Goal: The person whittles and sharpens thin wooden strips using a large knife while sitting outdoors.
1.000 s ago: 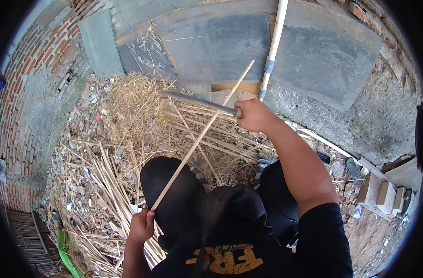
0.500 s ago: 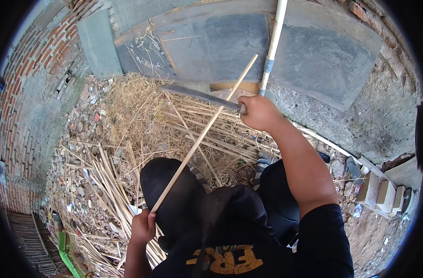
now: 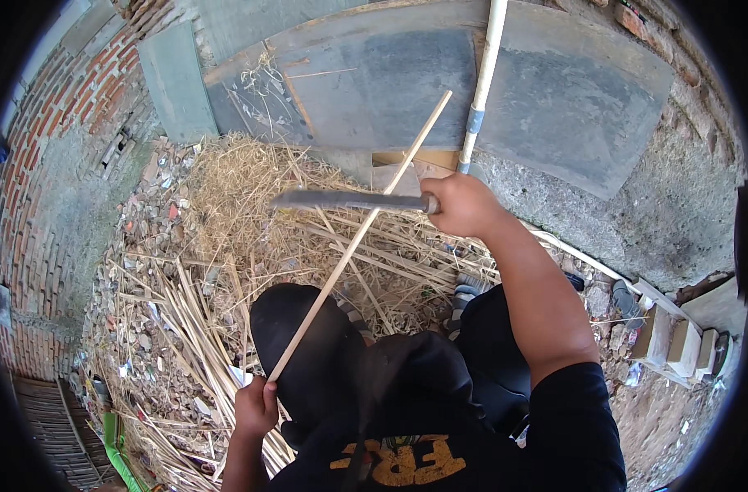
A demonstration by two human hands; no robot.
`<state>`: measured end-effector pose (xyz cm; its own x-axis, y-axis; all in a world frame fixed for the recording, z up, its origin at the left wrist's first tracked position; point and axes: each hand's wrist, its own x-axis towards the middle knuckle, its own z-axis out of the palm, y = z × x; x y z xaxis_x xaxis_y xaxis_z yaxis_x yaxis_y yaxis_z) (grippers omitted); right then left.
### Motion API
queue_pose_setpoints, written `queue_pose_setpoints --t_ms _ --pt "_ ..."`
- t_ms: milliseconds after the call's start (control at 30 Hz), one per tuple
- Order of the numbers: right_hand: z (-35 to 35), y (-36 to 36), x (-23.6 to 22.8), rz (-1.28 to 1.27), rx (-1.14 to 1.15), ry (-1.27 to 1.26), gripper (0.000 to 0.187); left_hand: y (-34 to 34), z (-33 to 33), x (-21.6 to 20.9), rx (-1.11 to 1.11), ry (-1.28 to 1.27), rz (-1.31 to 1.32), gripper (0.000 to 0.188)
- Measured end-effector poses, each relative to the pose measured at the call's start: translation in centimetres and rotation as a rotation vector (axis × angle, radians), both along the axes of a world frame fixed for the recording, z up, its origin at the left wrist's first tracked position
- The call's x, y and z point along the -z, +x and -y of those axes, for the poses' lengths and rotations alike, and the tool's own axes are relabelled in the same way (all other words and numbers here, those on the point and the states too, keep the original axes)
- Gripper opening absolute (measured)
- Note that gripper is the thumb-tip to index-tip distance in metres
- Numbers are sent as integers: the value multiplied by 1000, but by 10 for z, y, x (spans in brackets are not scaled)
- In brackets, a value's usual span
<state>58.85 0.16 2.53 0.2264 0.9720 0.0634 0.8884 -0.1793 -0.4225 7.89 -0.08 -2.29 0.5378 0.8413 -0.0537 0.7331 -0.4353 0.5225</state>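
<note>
My left hand is closed on the near end of a long, pale bamboo strip. The strip slants up and away to the right, passing over my left knee, its far end in front of the grey panels. In my right hand is the handle of a machete. Its long dark blade points left and crosses the strip partway along. Whether the edge touches the strip or only overlaps it in view, I cannot tell. Thin shavings are heaped on the ground beyond my knees.
Split bamboo strips lie bundled by my left side, and more strips rest ahead. Grey panels lean on the far wall beside a white pipe. A brick wall stands left; rubble covers the ground.
The machete has come slightly nearer to me along the strip, and its blade has swung from slanting to nearly level. The strip's far end has shifted a little left. My left hand is nearly still.
</note>
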Motion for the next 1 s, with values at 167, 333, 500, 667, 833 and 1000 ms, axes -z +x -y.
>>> queue_pose_setpoints --t_ms 167,333,500,667,833,1000 --pt "0 8 15 -23 -43 -53 24 -17 15 13 -5 120 -62 31" --pt "-4 21 24 -75 83 -64 27 -11 16 12 -35 223 -122 25" --pt "-6 -24 -6 52 -77 -202 29 -21 13 20 -36 211 -115 25" --pt "-6 12 30 -88 5 -217 29 -13 2 17 15 164 -61 29" --pt "-7 -27 1 -17 -48 -276 28 -19 9 4 23 153 -121 32" --pt "-4 14 31 7 -6 -246 27 -16 2 17 23 171 -104 32"
